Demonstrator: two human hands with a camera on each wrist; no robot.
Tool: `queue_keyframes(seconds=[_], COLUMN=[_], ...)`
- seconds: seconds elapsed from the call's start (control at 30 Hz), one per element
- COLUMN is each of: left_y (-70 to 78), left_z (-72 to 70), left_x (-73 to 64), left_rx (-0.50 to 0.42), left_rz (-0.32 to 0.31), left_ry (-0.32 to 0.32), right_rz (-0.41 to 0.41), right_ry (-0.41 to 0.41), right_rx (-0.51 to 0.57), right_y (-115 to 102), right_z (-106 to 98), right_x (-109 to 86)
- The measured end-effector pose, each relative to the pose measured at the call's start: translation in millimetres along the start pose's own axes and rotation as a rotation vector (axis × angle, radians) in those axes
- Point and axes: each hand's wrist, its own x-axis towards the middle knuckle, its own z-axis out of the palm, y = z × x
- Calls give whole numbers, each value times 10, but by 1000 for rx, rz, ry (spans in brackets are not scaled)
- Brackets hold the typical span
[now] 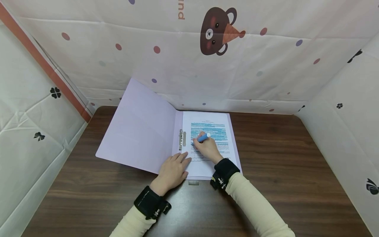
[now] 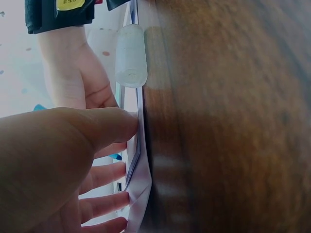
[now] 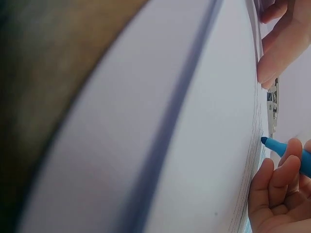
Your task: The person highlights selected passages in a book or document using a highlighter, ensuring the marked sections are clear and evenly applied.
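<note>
An open lilac folder (image 1: 142,128) holds a printed sheet (image 1: 201,169), with many of its text lines coloured blue. My right hand (image 1: 211,149) grips a blue marker (image 1: 203,138) over the left part of the text. In the right wrist view the dark tip of the marker (image 3: 278,147) points at the paper, right at its surface. My left hand (image 1: 172,171) rests with fingers spread on the lower left of the page, beside the folder's fold. In the left wrist view the thumb (image 2: 114,126) lies along the folder's bottom edge.
A metal clip (image 1: 181,140) sits along the folder's fold. Just in front of its bottom edge lies a small translucent whitish piece (image 2: 131,56). The dark wooden table (image 1: 281,164) is bordered by white printed cloth (image 1: 177,65) at the back and sides.
</note>
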Motion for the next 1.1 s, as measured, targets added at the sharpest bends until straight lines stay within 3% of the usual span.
queue_keyframes(seconds=[1.1], left_y=[-3], left_z=[18], left_x=[7], left_rx=[-13], left_rz=[-12], left_ry=[-8], right_rz=[2], right_ry=[10], right_rx=[12], right_y=[76], right_z=[-81], right_x=[-9])
